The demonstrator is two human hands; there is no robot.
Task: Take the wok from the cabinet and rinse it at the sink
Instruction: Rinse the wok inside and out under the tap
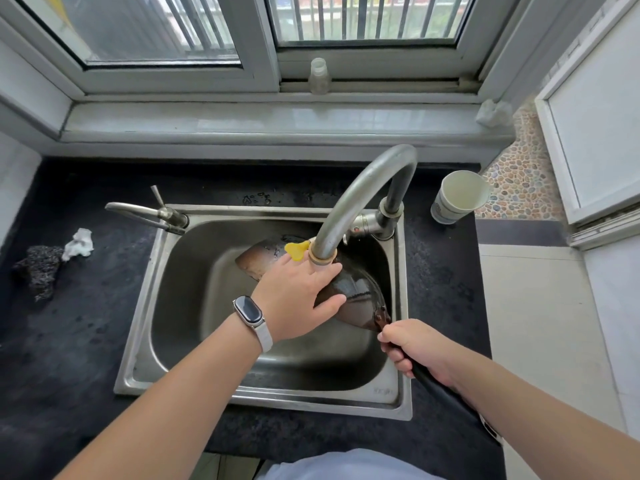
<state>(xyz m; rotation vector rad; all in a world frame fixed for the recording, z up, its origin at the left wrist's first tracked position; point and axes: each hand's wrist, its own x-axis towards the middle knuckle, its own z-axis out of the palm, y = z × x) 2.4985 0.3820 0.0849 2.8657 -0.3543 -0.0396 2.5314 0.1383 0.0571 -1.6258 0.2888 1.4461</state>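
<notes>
Now we have the wok (360, 292) down in the sink (138, 341), tilted on its edge beneath the faucet (363, 188). Our right hand (415, 344) is curled round the black handle (446, 393), whose long axis runs back toward our right side. The bowl lies ahead and left of that hand. Our left hand (298, 299) lies flat on the wok, fingers spread, just under the spout. We judge that the right hand steers the tilt and the left is nearer for rubbing. Whether water runs we cannot tell.
</notes>
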